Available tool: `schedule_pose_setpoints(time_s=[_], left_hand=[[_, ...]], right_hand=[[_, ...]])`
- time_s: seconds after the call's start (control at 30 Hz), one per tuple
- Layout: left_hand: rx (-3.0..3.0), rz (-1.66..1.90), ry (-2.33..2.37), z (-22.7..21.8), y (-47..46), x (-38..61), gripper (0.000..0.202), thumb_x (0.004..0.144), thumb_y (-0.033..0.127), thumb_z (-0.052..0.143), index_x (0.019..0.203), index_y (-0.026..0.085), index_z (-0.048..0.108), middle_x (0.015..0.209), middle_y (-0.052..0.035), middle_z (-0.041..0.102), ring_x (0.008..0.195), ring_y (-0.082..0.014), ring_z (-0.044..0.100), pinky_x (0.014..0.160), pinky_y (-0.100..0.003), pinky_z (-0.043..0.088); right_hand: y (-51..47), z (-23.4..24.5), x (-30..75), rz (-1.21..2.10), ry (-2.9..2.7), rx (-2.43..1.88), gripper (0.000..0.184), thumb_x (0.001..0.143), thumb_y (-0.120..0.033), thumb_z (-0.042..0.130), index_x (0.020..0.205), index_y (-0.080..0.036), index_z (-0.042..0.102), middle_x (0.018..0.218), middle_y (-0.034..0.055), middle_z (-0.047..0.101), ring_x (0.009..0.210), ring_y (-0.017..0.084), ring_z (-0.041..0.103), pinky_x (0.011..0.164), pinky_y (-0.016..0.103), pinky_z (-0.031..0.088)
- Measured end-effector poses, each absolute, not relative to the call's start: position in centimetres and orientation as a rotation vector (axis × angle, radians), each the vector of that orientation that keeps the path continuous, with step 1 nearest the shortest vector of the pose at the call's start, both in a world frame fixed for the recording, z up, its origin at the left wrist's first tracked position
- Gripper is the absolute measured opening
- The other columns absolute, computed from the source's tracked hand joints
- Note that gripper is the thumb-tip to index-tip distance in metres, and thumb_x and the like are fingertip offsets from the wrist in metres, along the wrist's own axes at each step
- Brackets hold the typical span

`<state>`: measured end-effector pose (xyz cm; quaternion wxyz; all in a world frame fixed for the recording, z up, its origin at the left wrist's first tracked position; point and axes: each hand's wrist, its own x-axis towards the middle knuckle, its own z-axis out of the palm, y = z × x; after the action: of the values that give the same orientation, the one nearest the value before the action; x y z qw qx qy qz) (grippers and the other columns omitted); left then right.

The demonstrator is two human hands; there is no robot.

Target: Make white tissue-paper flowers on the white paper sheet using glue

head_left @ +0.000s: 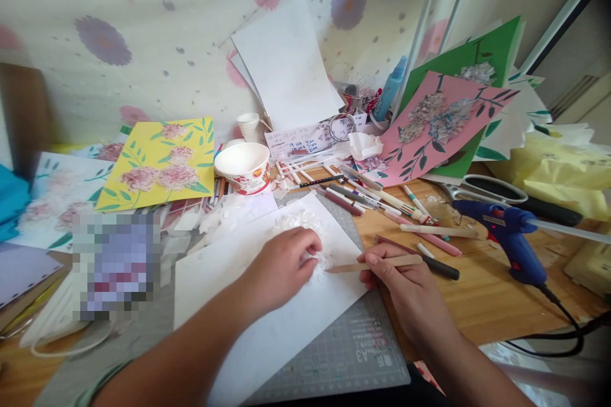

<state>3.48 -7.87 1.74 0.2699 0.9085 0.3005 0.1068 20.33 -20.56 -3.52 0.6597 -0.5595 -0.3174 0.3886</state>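
Table: your wooden worktop runs from the near left to the far right, crowded along its far edge
Cutting mat: grey gridded mat lying on the table in front of you, mostly covered by the sheet
White sheet: large white paper lying tilted on the mat, under both your hands
Yellow card: flower picture at the far left, propped beside the paper bowl
Pink card: flower picture at the far right, leaning on a green card
Glue gun: blue, standing on the table right of your right hand, its cord trailing to the near right
Scissors: lying just beyond the glue gun
Paper bowl: white and red, far of the sheet, centre left
Pens: loose scatter of pens and pencils on the table, far of your right hand
Left hand: your fingers are curled down and pinched onto the paper flower, pressing it to the sheet
Right hand: your fingers are closed round the wooden stick, holding it nearly level with its tip pointing left
Paper flower: white ruffled tissue bloom on the far part of the sheet, partly hidden under your left hand
Wooden stick: thin and flat, its left tip touching the flower's right edge
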Motion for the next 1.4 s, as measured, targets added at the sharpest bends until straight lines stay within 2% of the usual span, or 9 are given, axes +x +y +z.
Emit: schedule_pose_setpoints(time_s=[0.13,0.2,0.43,0.53,0.63,0.83,1.0,1.23,1.4], left_hand=[[2.471,0.432,1.261,4.0,-4.6,-0.9,0.009,0.08,0.026,0.051,0.081,0.021,0.058,0.083,0.0003,0.063,0.073,-0.0176,0.057,0.066,-0.028,0.042],[2.495,0.288,1.371,4.3,-3.3,-3.4,0.011,0.078,0.028,0.051,0.079,0.021,0.059,0.083,0.0,0.063,0.074,-0.0189,0.058,0.067,-0.029,0.042],[2.421,0.182,1.41,1.0,-3.0,-5.8,0.023,0.079,0.031,0.052,0.097,0.019,0.063,0.101,-0.0056,0.062,0.087,-0.0212,0.061,0.078,-0.032,0.045],[2.424,0.22,1.366,0.4,-3.3,-5.1,0.01,0.074,0.026,0.058,0.08,0.02,0.062,0.094,-0.0045,0.06,0.091,-0.023,0.057,0.081,-0.033,0.042],[2.39,0.244,1.297,0.7,-3.6,-4.9,0.005,0.072,0.02,0.057,0.067,0.019,0.057,0.082,-0.0014,0.059,0.083,-0.0199,0.056,0.074,-0.031,0.041],[2.175,0.285,1.254,1.3,-4.4,-5.5,0.006,0.074,0.022,0.053,0.072,0.02,0.048,0.063,0.0056,0.051,0.058,-0.0121,0.05,0.051,-0.022,0.036],[2.082,0.302,1.23,0.9,-4.6,-6.0,0.008,0.068,0.02,0.057,0.073,0.02,0.051,0.061,0.0065,0.049,0.057,-0.0115,0.048,0.051,-0.021,0.037],[2.04,0.344,1.273,2.0,-5.4,-6.2,0.016,0.072,0.032,0.059,0.076,0.017,0.066,0.066,-0.0001,0.063,0.062,-0.0151,0.057,0.054,-0.024,0.041],[2.125,0.503,1.37,3.3,-5.3,-6.3,0.01,0.07,0.027,0.057,0.067,0.018,0.06,0.062,0.0016,0.059,0.06,-0.0144,0.053,0.056,-0.025,0.039]], right_hand=[[-20.7,-3.7,20.4,0.891,-0.718,-1.294,0.031,0.079,-0.048,0.07,0.077,-0.017,0.07,0.06,0.0024,0.062,0.057,0.015,0.057,0.051,0.023,0.045],[-20.8,-3.9,20.5,0.891,-0.723,-1.299,0.031,0.079,-0.048,0.07,0.077,-0.017,0.07,0.062,0.0028,0.063,0.058,0.015,0.057,0.052,0.022,0.044],[-20.8,-4.7,20.8,0.849,-0.752,-1.332,0.034,0.076,-0.052,0.071,0.077,-0.018,0.07,0.07,0.0043,0.066,0.061,0.016,0.058,0.052,0.023,0.046],[-20.9,-4.6,20.9,0.808,-0.802,-1.379,0.038,0.074,-0.056,0.069,0.075,-0.018,0.069,0.068,0.0049,0.065,0.06,0.018,0.059,0.051,0.024,0.046],[-20.9,-4.4,20.9,0.788,-0.839,-1.41,0.038,0.075,-0.057,0.068,0.072,-0.018,0.069,0.063,0.0046,0.063,0.06,0.019,0.06,0.051,0.025,0.047],[-20.8,-4.7,21.0,0.804,-0.85,-1.407,0.039,0.075,-0.057,0.068,0.072,-0.018,0.069,0.065,0.0043,0.064,0.06,0.018,0.059,0.052,0.025,0.047],[-20.8,-4.7,20.9,0.8,-0.814,-1.456,0.041,0.072,-0.06,0.068,0.074,-0.019,0.069,0.067,0.0056,0.066,0.064,0.02,0.061,0.052,0.026,0.048],[-20.9,-4.5,20.9,0.793,-0.817,-1.448,0.04,0.072,-0.059,0.068,0.074,-0.019,0.068,0.065,0.0046,0.065,0.063,0.019,0.059,0.053,0.026,0.047],[-20.8,-4.7,21.0,0.826,-0.811,-1.39,0.034,0.075,-0.052,0.07,0.074,-0.018,0.068,0.063,0.0034,0.063,0.062,0.018,0.058,0.053,0.025,0.045]])
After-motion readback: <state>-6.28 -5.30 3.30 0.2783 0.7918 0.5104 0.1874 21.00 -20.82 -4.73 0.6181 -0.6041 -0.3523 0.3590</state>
